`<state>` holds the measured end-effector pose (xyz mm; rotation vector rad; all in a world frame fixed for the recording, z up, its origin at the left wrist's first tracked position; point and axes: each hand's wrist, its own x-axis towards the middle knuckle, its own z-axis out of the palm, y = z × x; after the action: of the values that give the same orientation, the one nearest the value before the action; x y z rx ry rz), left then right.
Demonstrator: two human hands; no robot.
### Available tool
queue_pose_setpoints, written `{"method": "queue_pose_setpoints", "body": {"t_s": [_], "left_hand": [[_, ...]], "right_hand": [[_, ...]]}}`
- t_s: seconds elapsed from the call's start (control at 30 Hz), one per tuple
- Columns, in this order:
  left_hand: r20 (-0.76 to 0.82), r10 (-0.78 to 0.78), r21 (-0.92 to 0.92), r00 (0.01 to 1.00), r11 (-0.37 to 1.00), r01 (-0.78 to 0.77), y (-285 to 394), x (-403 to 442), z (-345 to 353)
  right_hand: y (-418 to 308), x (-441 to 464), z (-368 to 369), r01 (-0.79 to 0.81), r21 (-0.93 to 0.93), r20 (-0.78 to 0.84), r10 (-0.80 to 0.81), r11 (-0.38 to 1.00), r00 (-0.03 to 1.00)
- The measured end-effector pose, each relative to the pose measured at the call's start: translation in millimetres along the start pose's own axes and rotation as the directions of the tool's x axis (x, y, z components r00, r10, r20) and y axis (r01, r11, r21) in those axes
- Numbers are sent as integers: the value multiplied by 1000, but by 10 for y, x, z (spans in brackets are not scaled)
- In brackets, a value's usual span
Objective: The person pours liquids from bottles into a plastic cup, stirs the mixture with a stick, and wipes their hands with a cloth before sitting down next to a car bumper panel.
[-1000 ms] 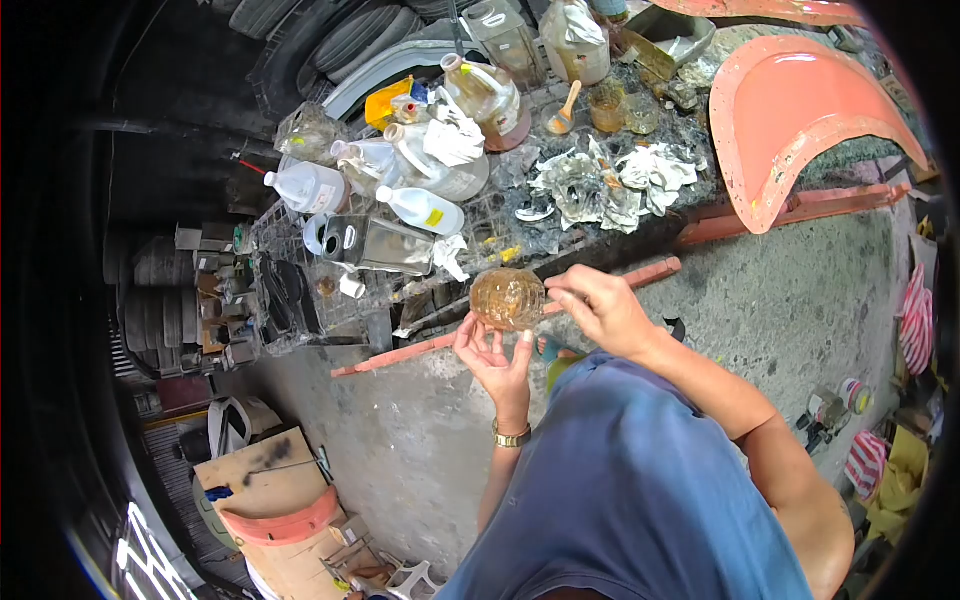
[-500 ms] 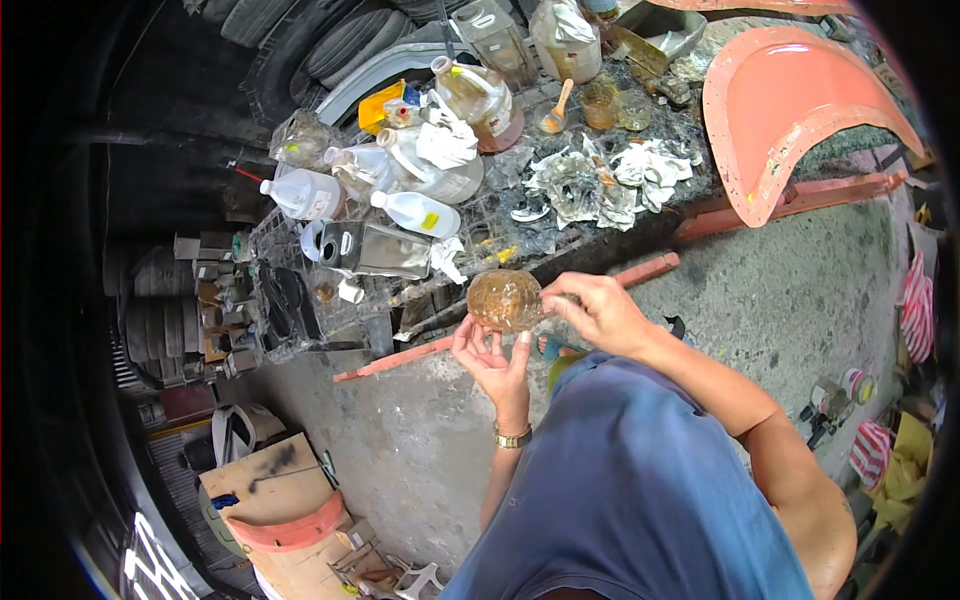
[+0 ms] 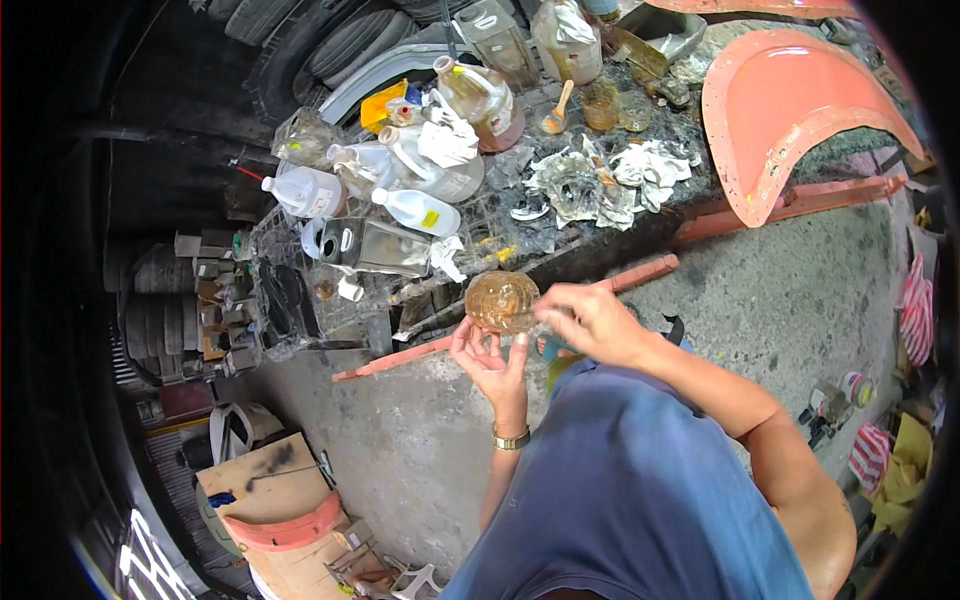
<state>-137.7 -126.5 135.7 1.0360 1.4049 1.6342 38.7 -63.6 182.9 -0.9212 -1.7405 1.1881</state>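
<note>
Left hand [image 3: 492, 372]: grip part-closed, fingers and thumb spread upward in a cradle. Held in it from beneath: one rounded, ribbed, see-through amber container [image 3: 502, 302], raised in the air and seen just off the near edge of the surface [image 3: 560, 240]. Gold-toned metal wristwatch [image 3: 512, 438] worn at the left wrist.

Right hand [image 3: 603, 325]: grip nearly closed, fingers bent, fingertips blurred at the container's right side; whether it is touched, or anything small is held, cannot be told. Compared with the earlier frames, the right fingers have been lowered slightly and brought across the container's side; the container is still supported by the left hand.

Nearby on the surface: crumpled white tissue [image 3: 446, 258]; rectangular metal can [image 3: 385, 248], laid on its side; small white cylindrical cup [image 3: 350, 288]; white plastic bottle with yellow label [image 3: 423, 213], tilted over; heap of crumpled white paper [image 3: 652, 170].

Farther back: wooden-handled brush [image 3: 558, 112]; amber-stained clear tub [image 3: 600, 106], beside the brush; large clear handled jug [image 3: 482, 98], with pinkish liquid at its base.

To the right: glossy salmon-pink curved panel [image 3: 745, 100], projecting past the surface's edge.
</note>
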Motion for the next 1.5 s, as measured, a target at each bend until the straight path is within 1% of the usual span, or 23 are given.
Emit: {"method": "queue_pose_setpoints", "body": {"t_s": [0.03, 0.1, 0.23, 0.3, 0.37, 0.43, 0.5, 0.57, 0.63, 0.7, 0.77, 0.83, 0.87, 0.97, 1.0, 1.03, 1.17, 1.23, 1.27, 1.3, 1.37, 1.43, 1.5], "left_hand": [[-1, 0, 0, 1000, 1000, 0, -1, -10, -3], [-3, 5, 18, 1000, 1000, -5, 3, -13, -4], [4, 3, -9, 1000, 1000, -3, -9, -49, 1], [7, 15, 8, 1000, 1000, -15, 27, -52, 18], [5, 17, 7, 1000, 1000, -17, 32, -59, 14], [12, 14, 6, 1000, 1000, -14, 27, -84, 23], [12, 12, 2, 1000, 1000, -12, 23, -89, 32], [11, 15, 2, 1000, 1000, -15, 34, -89, 45], [17, 12, 9, 1000, 1000, -13, 36, -119, 28], [-7, -9, -11, 1000, 1000, 9, 10, -107, 35], [-5, -11, -13, 1000, 1000, 11, -5, -107, 30], [-7, -14, -15, 1000, 1000, 14, -7, -127, 31], [9, -9, -3, 1000, 1000, 9, -2, -131, 38], [22, -9, -10, 1000, 1000, 9, 9, -125, 75], [13, -16, -27, 1000, 999, 17, 17, -129, 87], [12, -16, -29, 1000, 999, 16, 24, -134, 94], [18, -17, 9, 1000, 1000, 17, 48, -120, 89], [19, -24, 6, 1000, 1000, 24, 48, -139, 112], [19, -24, 17, 1000, 1000, 23, 55, -143, 116], [19, -21, 30, 1000, 999, 20, 66, -136, 113], [19, -23, 10, 1000, 1000, 23, 56, -131, 99], [21, -31, -12, 999, 999, 31, 56, -144, 112], [10, -13, 25, 1000, 1000, 12, 84, -149, 116]], "right_hand": [[39, 28, -11, -105, 31, -40, 106, 994, 994], [70, 41, 20, -124, 79, -102, 131, 989, 986], [-3, -64, 29, -3, 20, 10, 3, 1000, 1000], [43, -36, 25, -91, 65, -136, 99, 994, 986], [5, -29, 16, -75, 50, -158, 82, 996, 984], [-19, -57, -6, -13, 26, 37, 12, 1000, 999], [56, -41, -38, 45, -27, -18, -46, 999, 999], [45, -10, -50, 53, -65, -198, -65, 996, 978], [23, -113, 17, 68, -100, -164, -84, 993, 983], [21, -189, 39, 158, -125, 54, -152, 980, 987], [-17, -161, -15, 144, -123, 43, -140, 982, 989], [-7, -128, -31, 76, -166, -134, -99, 983, 986], [-18, -127, -38, 77, -166, -135, -100, 983, 986], [-49, -177, -76, 127, -65, 48, -124, 990, 991], [2, -151, -86, 99, -122, -33, -104, 988, 994], [28, -157, -85, 100, -123, -32, -104, 987, 994], [20, -178, -89, 138, -106, 69, -132, 985, 989], [53, -121, -125, 53, -79, -128, -63, 995, 990], [55, -100, -127, -9, -35, -141, 4, 999, 990], [32, -113, -118, -7, -34, -140, 2, 999, 990], [-22, -165, -111, 64, -81, 118, -54, 995, 991], [0, -166, -121, 63, -48, 63, -60, 997, 996], [52, -153, -86, -19, -64, -75, 14, 998, 997]]}}
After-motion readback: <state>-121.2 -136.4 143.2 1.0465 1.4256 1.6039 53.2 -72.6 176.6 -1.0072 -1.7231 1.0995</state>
